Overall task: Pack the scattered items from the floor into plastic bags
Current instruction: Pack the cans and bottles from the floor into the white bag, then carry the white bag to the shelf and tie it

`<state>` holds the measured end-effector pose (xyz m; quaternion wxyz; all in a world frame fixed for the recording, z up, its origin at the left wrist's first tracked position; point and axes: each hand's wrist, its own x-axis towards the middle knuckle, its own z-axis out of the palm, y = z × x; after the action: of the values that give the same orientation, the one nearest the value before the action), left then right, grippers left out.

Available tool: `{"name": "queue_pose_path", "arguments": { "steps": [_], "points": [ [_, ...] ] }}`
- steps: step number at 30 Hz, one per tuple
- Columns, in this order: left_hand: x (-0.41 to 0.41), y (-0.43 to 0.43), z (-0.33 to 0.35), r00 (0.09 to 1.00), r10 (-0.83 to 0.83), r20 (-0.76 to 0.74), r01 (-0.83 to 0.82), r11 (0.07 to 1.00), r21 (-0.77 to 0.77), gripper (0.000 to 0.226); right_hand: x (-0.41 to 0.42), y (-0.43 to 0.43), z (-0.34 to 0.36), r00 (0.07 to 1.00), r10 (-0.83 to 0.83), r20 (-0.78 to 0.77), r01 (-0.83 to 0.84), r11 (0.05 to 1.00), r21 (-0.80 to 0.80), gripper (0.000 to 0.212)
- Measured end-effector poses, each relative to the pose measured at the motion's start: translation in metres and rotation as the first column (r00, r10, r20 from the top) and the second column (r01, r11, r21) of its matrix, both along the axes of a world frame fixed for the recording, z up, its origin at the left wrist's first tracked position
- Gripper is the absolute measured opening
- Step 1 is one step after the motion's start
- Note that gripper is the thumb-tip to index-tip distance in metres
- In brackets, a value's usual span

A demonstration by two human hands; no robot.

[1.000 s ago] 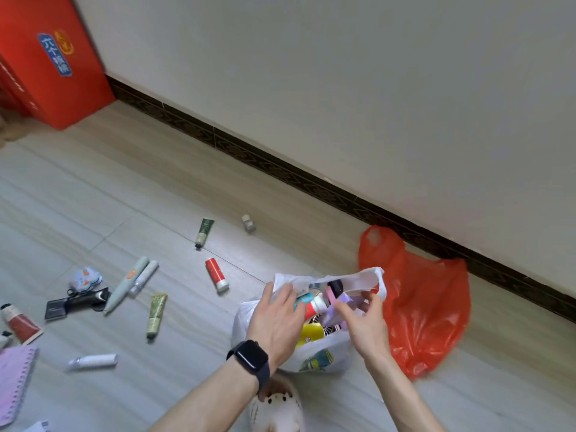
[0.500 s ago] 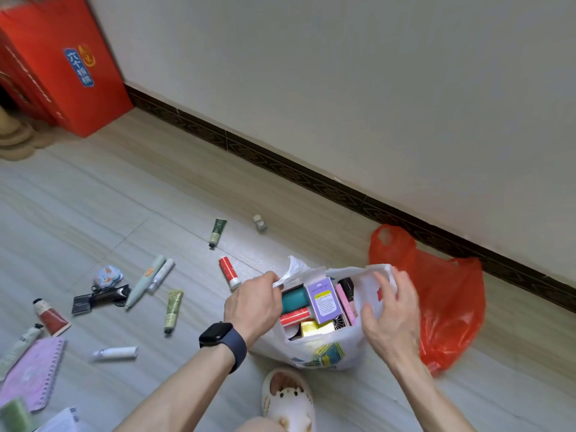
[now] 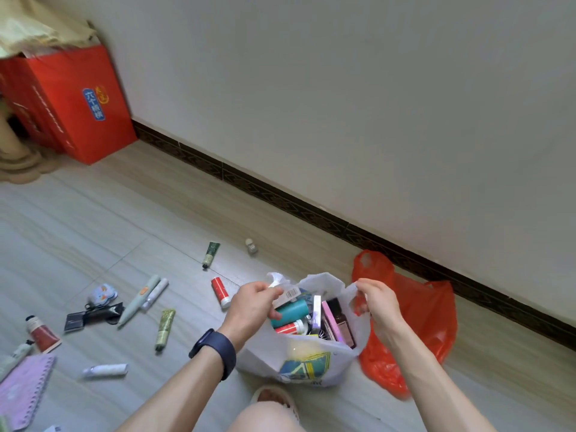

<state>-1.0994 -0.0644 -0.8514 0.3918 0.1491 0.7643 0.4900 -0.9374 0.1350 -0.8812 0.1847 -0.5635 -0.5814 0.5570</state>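
Grey floor (image 3: pixel 93 232), white bag (image 3: pixel 311 366) full of boxes (image 3: pixel 330 321)

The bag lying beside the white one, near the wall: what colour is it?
The bag is plain orange-red, with no print showing; the head view shows it clearly.

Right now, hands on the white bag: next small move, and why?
Probably pull both sides together to close the white bag: it looks packed to the rim, the left hand and right hand each grip a side of its mouth, and the red bag lies flat alongside.
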Motion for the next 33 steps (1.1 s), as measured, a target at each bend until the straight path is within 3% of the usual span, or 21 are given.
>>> {"name": "queue_pose_path", "arguments": {
  "steps": [3, 7, 11, 16, 18, 20, 22, 24, 26, 29, 33],
  "points": [
    [-0.014, -0.012, 0.016, 0.991, 0.093, 0.1, -0.09, 0.995, -0.035, 0.026, -0.002, -0.014, 0.033, 0.998, 0.016, -0.06, -0.013, 0.999, 0.042, 0.021],
    [-0.024, -0.025, 0.035, 0.995, 0.067, 0.072, -0.062, 0.996, -0.069, 0.021, -0.004, -0.033, 0.053, 0.996, 0.073, -0.043, -0.071, 0.995, 0.064, 0.042],
    [-0.042, -0.032, 0.043, 0.988, 0.117, 0.098, -0.109, 0.99, -0.084, 0.016, -0.015, -0.042, 0.072, 0.996, 0.087, 0.008, -0.083, 0.967, -0.24, 0.037],
    [-0.07, -0.044, 0.051, 0.974, -0.005, 0.227, 0.037, 0.99, -0.137, 0.013, -0.06, -0.054, 0.092, 0.979, 0.19, -0.074, -0.202, 0.952, -0.229, 0.034],
    [-0.083, -0.059, 0.05, 0.96, 0.009, 0.279, 0.036, 0.987, -0.155, 0.016, -0.074, -0.057, 0.09, 0.98, 0.171, -0.106, -0.2, 0.887, -0.416, 0.035],
    [-0.097, -0.081, 0.043, 0.934, -0.022, 0.357, 0.108, 0.969, -0.221, 0.018, -0.078, -0.054, 0.081, 0.987, 0.144, -0.071, -0.156, 0.758, -0.634, 0.042],
    [-0.108, -0.1, 0.028, 0.897, -0.071, 0.437, 0.208, 0.938, -0.276, 0.022, -0.076, -0.053, 0.071, 0.983, 0.178, -0.034, -0.152, 0.712, -0.685, 0.042],
    [-0.122, -0.097, 0.014, 0.828, -0.088, 0.553, 0.243, 0.946, -0.214, 0.031, -0.092, -0.054, 0.062, 0.974, 0.228, -0.009, -0.176, 0.725, -0.665, 0.04],
    [-0.129, -0.077, 0.009, 0.765, -0.037, 0.643, 0.169, 0.975, -0.145, 0.034, -0.119, -0.056, 0.056, 0.96, 0.279, 0.019, -0.182, 0.675, -0.715, 0.038],
    [-0.131, -0.049, 0.023, 0.684, -0.011, 0.729, 0.104, 0.991, -0.083, 0.045, -0.153, -0.069, 0.063, 0.976, 0.219, -0.012, -0.149, 0.62, -0.77, 0.031],
    [-0.121, -0.053, 0.052, 0.677, 0.226, 0.701, -0.097, 0.971, -0.219, 0.052, -0.152, -0.071, 0.098, 0.98, 0.185, 0.073, -0.053, 0.598, -0.8, 0.03]
  ]
}}
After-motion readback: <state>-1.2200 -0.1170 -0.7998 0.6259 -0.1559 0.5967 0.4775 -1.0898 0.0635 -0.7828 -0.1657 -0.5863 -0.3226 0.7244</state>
